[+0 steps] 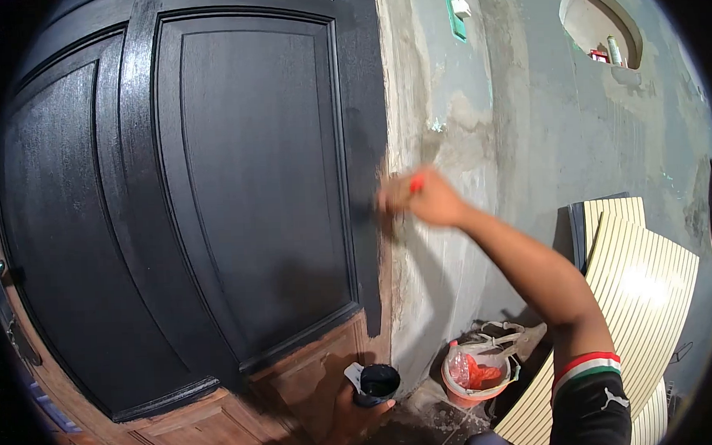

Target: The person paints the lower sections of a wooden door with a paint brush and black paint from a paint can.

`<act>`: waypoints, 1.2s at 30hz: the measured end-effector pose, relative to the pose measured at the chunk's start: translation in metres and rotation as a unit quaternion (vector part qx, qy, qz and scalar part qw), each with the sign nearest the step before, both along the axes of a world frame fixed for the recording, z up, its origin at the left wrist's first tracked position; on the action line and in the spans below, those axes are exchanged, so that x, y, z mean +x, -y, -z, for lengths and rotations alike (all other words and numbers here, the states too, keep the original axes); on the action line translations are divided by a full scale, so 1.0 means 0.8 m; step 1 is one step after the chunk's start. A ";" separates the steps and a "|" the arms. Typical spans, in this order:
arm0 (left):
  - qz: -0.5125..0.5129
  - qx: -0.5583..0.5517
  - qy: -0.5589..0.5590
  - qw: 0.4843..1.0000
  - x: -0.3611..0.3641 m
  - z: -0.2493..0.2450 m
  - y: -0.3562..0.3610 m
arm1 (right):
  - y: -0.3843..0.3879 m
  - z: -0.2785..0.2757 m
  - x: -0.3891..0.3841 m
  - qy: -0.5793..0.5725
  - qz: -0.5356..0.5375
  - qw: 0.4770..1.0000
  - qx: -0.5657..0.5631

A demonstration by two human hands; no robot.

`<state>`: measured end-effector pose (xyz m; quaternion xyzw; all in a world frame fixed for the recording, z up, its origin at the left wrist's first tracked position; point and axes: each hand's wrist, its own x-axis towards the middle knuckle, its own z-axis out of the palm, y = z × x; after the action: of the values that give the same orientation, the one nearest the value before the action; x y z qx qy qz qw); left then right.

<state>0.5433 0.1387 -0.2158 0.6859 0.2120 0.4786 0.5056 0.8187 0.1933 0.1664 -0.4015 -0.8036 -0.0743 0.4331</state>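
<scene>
My right hand, smeared by motion, is at the right edge of the wooden door, by the wall. Its fingers are closed around a paintbrush, whose red handle end sticks out; the bristles are blurred against the door's edge. Low in front of the door, my left hand is wrapped round a small dark cup holding black paint, with a white label or flap at its rim. Black paint covers the door's upper panels, while bare brown wood shows along the bottom and at a strip on the right edge.
Right of the door stands a patchy grey plaster wall with a niche holding small items. On the floor sits an orange bucket with a plastic bottle and red plastic inside. Cream striped panels lean at the right.
</scene>
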 end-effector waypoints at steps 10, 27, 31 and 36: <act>0.008 0.011 0.051 0.999 0.004 -0.054 -0.007 | -0.001 0.065 -0.019 -0.011 0.027 0.988 0.150; -0.121 0.102 0.048 0.986 -0.049 -0.055 -0.010 | -0.021 -0.060 -0.029 -0.130 0.072 0.967 0.206; -0.112 0.045 0.068 0.990 -0.058 -0.044 -0.017 | 0.014 0.088 -0.020 -0.035 0.065 0.997 0.008; -0.127 0.036 0.064 0.989 -0.061 -0.050 -0.014 | 0.014 0.081 0.009 0.046 -0.058 0.983 -0.167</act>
<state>0.4944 0.1499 -0.1759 0.6390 0.2469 0.5889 0.4287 0.8262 0.1821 0.1016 -0.4170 -0.8455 0.0682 0.3264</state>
